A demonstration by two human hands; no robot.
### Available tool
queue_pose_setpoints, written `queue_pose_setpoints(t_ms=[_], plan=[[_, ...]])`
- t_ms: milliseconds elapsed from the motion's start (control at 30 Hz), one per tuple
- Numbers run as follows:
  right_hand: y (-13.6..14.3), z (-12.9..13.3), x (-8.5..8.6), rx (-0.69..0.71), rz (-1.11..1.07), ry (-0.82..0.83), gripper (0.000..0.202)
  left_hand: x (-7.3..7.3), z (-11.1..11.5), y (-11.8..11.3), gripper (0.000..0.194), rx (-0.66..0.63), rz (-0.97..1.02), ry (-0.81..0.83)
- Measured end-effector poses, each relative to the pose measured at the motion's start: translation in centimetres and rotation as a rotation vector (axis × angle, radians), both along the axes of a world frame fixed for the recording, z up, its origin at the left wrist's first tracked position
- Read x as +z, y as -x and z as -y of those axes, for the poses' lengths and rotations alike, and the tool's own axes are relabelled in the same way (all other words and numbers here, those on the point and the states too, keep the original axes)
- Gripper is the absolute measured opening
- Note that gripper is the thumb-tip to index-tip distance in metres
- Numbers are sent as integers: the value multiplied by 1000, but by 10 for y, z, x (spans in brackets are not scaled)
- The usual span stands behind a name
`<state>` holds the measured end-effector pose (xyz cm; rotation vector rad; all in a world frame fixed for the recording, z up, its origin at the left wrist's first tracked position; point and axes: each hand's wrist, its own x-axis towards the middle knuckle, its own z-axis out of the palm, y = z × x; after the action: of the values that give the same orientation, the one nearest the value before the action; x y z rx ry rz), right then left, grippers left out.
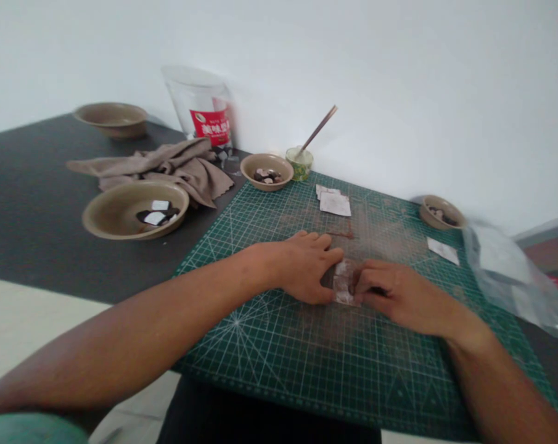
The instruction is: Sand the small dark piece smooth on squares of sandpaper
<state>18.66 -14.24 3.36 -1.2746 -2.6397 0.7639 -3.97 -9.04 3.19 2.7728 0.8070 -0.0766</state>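
A small square piece (343, 280), white with brown smears, lies flat on the green cutting mat (279, 345) between my hands. My left hand (306, 268) rests on the mat with fingers spread, its thumb and index finger touching the square's left side. At the right side, the curled fingers of my right hand (394, 290) press together over the square; whatever they pinch is hidden. Brown powder dusts the mat around both hands. Beyond the left hand lies a thin brown streak of crumbs (343, 234).
Pale squares (335, 203) lie behind my hands, another pale piece (443, 251) at right. Bowls with dark and pale bits (267, 159) (135, 231) stand left, one bowl (440, 203) right. Also around: a cloth (168, 163), clear jar (198, 98), green cup with sticks (299, 165), plastic bag (505, 271).
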Motion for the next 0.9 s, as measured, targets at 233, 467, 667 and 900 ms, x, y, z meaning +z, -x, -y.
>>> queue_pose_setpoints(t_ms=[233, 467, 667, 900], plan=[[-1, -2, -4, -180, 60, -172, 13, 0, 0, 0, 56, 20, -4, 3], [4, 2, -2, -7, -38, -63, 12, -1, 0, 0, 56, 9, -9, -4], [-2, 0, 0, -53, 42, -89, 13, 0, -1, 0, 54, 8, -4, -4], [5, -4, -5, -127, 53, -197, 12, -2, -1, 0, 55, 13, -6, -8]])
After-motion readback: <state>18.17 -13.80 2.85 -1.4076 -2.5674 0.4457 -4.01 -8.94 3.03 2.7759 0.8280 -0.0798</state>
